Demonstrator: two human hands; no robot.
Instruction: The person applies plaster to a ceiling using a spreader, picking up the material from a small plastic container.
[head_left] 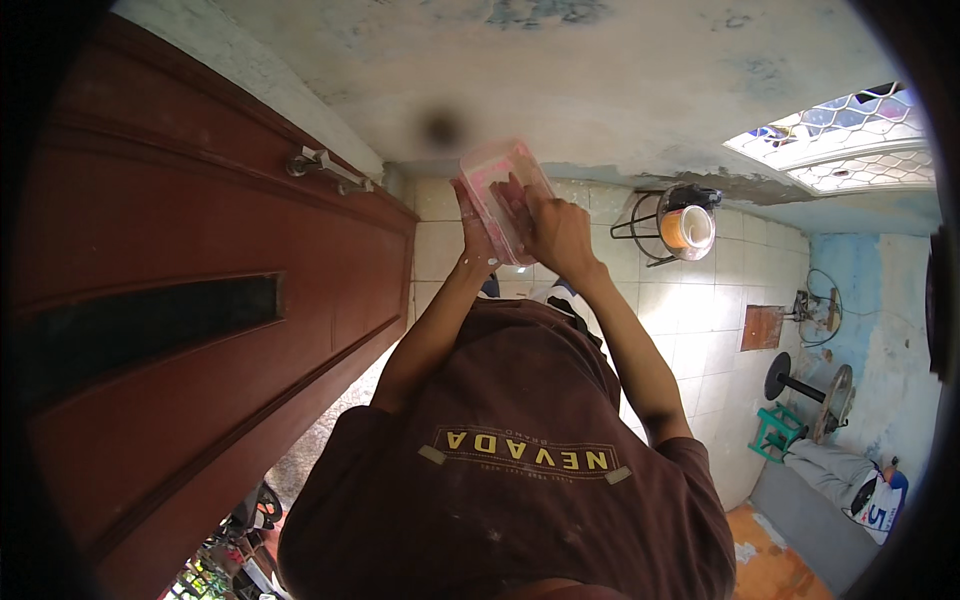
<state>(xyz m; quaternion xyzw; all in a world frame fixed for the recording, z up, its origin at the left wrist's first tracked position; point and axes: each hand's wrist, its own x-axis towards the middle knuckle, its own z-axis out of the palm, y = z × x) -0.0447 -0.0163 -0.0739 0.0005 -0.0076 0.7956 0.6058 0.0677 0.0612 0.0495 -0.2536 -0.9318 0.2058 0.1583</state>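
A clear plastic tub point(490, 160) with pink smears is held up in front of me, tilted, before the pale wall. My left hand point(474, 225) grips its left side, the fingers partly behind it. My right hand point(560, 235) is closed at the tub's right side, its knuckles up. A reddish-brown shape point(512, 200) shows at the middle of the tub, and I cannot tell whether it is a tool or fingers seen through the plastic. What the right hand grips is hidden. Small white specks mark my left wrist.
A red-brown door point(200, 200) with a metal handle point(325, 168) stands close on the left. Ahead is a patchy wall point(600, 90). On the right, a white and orange bucket point(688, 230) sits on a metal-legged stool point(640, 228). Farther right are a green stool point(775, 432) and a mesh window point(840, 140).
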